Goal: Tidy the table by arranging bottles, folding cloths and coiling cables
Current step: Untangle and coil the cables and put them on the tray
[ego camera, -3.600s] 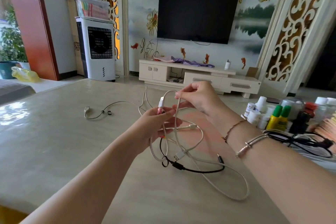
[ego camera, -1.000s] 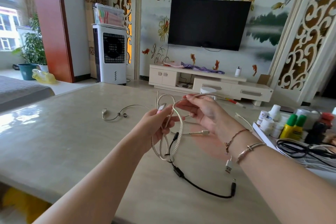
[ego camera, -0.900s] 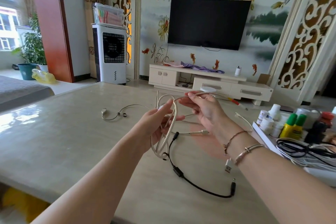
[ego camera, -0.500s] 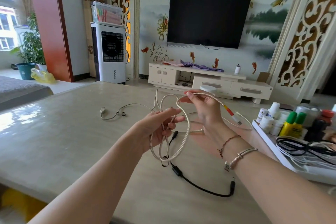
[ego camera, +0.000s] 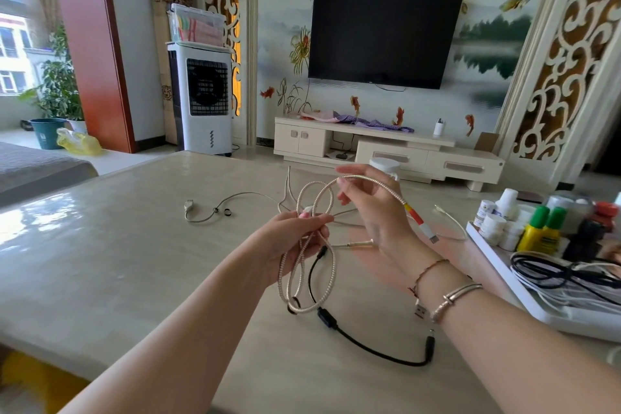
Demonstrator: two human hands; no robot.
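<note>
Silver braided cable (ego camera: 331, 279) is held above the pale table (ego camera: 111, 255) in several loops, gathered at the top by the left hand (ego camera: 289, 239), whose thumb and fingers are pinched round the bunch beside a pink-and-white plug. The loops hang down from that hand and reach close to the tabletop. The free run of the same cable arches up and to the right, where it is pinched between the thumb and fingertips of the right hand (ego camera: 373, 208); beyond that hand it slopes down to an end wrapped in red and yellow with a white plug (ego camera: 428, 232), hanging in the air.

A black cable (ego camera: 369, 344) lies on the table beneath the loops, curving toward the right wrist, and part of it rises behind the hanging loops. A thin grey cable (ego camera: 215, 208) is laid farther back on the left, well apart from the hands. Two bracelets are worn on the right wrist.

At the right edge a white tray (ego camera: 537, 309) is seen, holding tangled black and white cables (ego camera: 564, 276) at the front, and small white bottles (ego camera: 497, 225) with two green-capped yellow bottles (ego camera: 541, 232) behind them.
</note>
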